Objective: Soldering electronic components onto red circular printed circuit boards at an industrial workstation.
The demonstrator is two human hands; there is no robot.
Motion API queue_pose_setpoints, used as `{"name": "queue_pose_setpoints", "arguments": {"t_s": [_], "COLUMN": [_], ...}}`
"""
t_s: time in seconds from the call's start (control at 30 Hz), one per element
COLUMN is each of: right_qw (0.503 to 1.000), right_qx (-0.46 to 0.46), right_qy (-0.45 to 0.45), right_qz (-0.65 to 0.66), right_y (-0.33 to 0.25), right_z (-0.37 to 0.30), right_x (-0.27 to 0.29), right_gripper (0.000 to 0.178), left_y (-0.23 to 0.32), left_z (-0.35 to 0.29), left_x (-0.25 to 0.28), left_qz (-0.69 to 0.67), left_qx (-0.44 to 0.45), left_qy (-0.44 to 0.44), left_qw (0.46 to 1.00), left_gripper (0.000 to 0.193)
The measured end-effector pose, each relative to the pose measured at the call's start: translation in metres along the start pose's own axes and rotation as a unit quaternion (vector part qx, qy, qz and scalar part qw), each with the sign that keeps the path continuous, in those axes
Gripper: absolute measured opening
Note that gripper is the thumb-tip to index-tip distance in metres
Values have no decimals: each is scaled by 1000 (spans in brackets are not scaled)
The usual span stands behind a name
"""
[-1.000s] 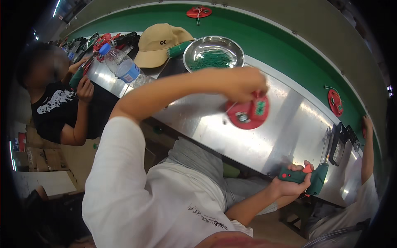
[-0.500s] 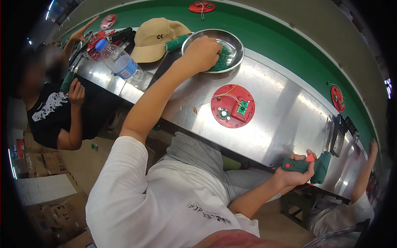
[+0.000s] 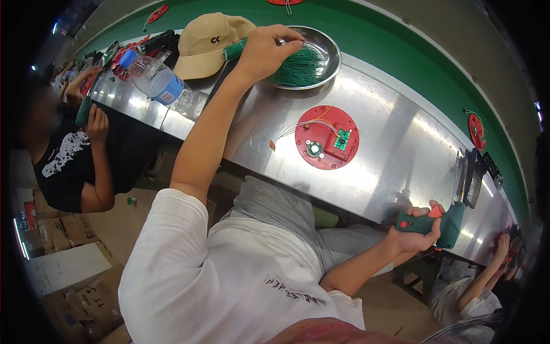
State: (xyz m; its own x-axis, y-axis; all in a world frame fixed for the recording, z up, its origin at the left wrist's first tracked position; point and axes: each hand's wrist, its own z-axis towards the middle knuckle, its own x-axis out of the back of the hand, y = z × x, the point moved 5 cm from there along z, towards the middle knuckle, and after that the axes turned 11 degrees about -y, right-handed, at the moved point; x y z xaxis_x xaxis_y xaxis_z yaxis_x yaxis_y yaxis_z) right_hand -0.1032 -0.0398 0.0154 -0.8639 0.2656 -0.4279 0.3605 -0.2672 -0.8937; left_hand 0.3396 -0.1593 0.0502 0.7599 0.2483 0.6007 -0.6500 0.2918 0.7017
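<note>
Now, we look first at the thin green wires, heaped in a round metal bowl by the far edge of the worktop; our left hand is over the bowl's left side, thumb and forefinger drawn into a narrow pinch above the heap; whether a wire sits between them, we cannot tell.

Just below the bowl, between the worktop's far and near edges, we have a red disc lying flat, a small green board on its right half; pale leads curl across it and run out past its left rim.

Over at the near edge, toward the worktop's right end, our right hand has its fingers wrapped round a dark green tool with a red trigger; that grip is closed and full.

Farther out, left of the bowl, we find a tan cap by the far edge; then a clear bottle with a blue cap; beyond the far edge, another red disc rests on a green belt.
</note>
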Motion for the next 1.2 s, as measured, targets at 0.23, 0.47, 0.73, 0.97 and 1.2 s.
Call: {"name": "queue_pose_setpoints", "arguments": {"t_s": [0.23, 0.47, 0.73, 0.97, 1.2], "right_qw": [992, 990, 976, 933, 909], "right_qx": [28, 44, 76, 42, -1], "right_qy": [-123, -129, -175, -298, -354], "right_qz": [-8, -39, -102, -197, -220], "right_y": [1, -4, -13, -14, -8], "right_z": [4, -2, -13, -45, -56], "right_x": [-1, -1, -24, -38, -32], "right_gripper": [37, 39, 46, 53, 45], "left_y": [7, 12, 52, 118, 106], "left_z": [-6, 1, -20, -92, -109], "left_x": [2, -13, -12, -48, -85], "left_qz": [-213, -174, -112, -48, 47], "left_qx": [1, -1, -6, -92, -133], "left_qy": [-2, -25, -70, -114, -72], "left_qw": [977, 985, 991, 988, 987], "left_gripper": [19, 19, 16, 11, 9]}}
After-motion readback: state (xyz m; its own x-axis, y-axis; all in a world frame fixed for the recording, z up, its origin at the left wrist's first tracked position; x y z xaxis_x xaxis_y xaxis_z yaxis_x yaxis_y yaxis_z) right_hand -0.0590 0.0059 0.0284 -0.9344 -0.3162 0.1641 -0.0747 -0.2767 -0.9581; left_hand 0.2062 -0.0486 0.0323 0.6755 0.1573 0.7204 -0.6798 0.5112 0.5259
